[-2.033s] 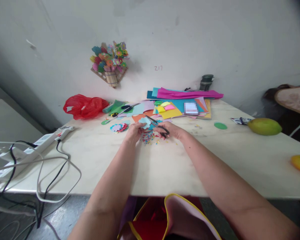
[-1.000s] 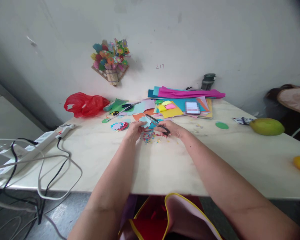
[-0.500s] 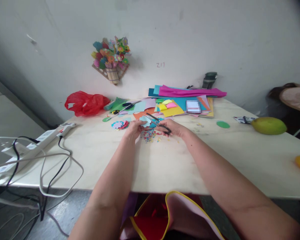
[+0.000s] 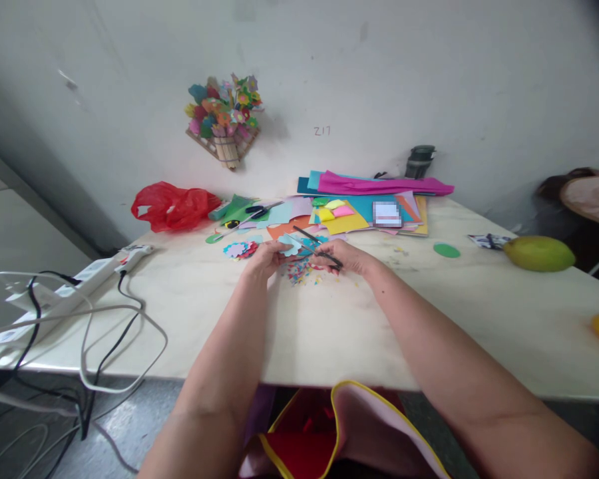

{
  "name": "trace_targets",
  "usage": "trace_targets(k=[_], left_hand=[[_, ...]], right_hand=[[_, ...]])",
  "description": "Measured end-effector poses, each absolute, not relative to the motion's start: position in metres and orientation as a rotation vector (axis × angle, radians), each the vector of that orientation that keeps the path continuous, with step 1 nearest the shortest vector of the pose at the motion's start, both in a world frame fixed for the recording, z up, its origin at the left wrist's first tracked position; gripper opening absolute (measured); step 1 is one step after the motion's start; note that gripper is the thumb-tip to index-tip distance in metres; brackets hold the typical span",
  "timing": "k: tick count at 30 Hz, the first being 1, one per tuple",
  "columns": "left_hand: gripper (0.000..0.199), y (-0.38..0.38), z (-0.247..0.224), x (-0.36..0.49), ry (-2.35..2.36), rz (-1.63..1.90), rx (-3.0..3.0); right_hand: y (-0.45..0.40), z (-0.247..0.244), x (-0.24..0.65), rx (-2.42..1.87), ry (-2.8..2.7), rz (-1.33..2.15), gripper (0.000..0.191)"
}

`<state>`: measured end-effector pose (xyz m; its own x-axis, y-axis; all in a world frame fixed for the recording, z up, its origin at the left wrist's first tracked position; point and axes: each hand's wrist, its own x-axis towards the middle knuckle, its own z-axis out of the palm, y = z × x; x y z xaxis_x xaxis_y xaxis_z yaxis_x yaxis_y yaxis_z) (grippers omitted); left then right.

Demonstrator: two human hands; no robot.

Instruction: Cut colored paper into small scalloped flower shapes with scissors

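Near the middle of the table, my left hand (image 4: 267, 258) pinches a light blue paper piece (image 4: 291, 245) with a scalloped edge. My right hand (image 4: 347, 255) is closed on the handles of black scissors (image 4: 335, 262), whose blades are apart and point left beside the blue paper. Small coloured paper scraps (image 4: 302, 271) lie under and between both hands. Just left of my left hand rest flower-shaped paper cut-outs (image 4: 239, 250) in pale and red colours.
Behind the hands lie coloured sheets (image 4: 349, 223), a second pair of scissors (image 4: 257, 211) and a red plastic bag (image 4: 172, 207). A power strip (image 4: 94, 274) with cables is at left. A green-yellow fruit (image 4: 539, 253) and a green disc (image 4: 446, 250) are at right.
The scissors and the light blue paper have shifted very slightly between my hands. Both hands keep their hold, and the whole view has moved a little.
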<state>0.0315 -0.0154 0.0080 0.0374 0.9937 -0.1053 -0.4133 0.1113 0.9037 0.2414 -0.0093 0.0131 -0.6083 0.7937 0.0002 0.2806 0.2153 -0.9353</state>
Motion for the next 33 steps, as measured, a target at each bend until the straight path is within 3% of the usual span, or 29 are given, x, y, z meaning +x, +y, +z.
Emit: trace_targets(k=[23,29,33], left_hand=[[0.015,-0.012,0.006,0.022,0.972,1.304,0.921],[0.016,-0.015,0.008,0.025,0.973,1.245,0.980],[0.016,-0.018,0.008,0.033,0.974,1.138,1.082]], right_hand=[[-0.011,0.029,0.269,-0.969,-2.214,1.537,0.027],[-0.006,0.026,0.277,-0.917,-1.994,1.498,0.021],[-0.006,0.023,0.260,-0.902,-1.724,1.344,0.030]])
